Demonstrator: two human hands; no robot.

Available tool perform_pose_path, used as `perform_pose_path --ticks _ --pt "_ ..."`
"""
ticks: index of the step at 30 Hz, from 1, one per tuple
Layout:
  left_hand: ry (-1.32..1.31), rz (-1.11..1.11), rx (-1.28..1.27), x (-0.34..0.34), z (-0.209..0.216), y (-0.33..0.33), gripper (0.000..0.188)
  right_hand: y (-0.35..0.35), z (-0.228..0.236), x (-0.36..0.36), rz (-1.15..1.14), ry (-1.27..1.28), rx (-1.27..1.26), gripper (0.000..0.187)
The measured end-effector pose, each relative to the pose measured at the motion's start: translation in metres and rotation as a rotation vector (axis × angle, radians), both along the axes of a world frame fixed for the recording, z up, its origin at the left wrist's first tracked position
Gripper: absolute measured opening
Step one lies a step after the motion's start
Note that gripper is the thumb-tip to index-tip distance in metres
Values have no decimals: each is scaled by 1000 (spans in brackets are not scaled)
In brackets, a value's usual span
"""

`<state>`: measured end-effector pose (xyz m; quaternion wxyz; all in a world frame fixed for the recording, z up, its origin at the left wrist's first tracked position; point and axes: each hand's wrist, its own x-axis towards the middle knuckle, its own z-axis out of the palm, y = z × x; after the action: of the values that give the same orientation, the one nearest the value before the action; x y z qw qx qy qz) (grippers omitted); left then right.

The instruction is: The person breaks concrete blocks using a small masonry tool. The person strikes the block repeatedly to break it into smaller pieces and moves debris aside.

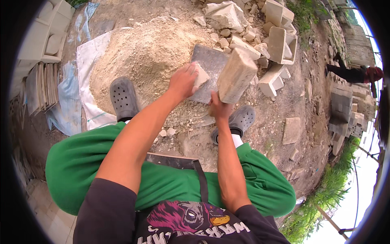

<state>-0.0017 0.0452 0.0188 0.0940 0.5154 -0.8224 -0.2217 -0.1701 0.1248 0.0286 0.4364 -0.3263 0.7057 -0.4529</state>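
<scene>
My left hand (184,82) is closed round a pale chunk of stone (202,75), which rests on a flat grey plate (209,60). In my right hand (220,106) is a large block-headed mallet (237,75). Its pale, dusty head is raised just right of the plate and covers part of it. Most of the mallet's handle is hidden by my fingers and by the head. Beyond and left of the plate spreads a heap of crushed, sandy rubble (142,57).
White sheeting (91,77) lies under the heap's left side. Broken stone lumps (227,16) and hollow pale block pieces (277,44) are piled at the far right. My grey clogs (123,95) flank the work spot. Another person (353,74) is at the far right.
</scene>
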Motion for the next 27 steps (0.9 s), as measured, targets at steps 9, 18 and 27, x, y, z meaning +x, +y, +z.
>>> perform_pose_path --ticks 9,18,27 --pt "-261 -116 -15 -4 -8 -15 62 6 -5 -21 45 -33 225 17" --pt "-332 -85 21 -12 -8 -23 60 1 -17 -10 27 -35 391 30" --pt "-311 -108 -17 -5 -2 -19 60 -34 32 -25 55 -45 -41 17"
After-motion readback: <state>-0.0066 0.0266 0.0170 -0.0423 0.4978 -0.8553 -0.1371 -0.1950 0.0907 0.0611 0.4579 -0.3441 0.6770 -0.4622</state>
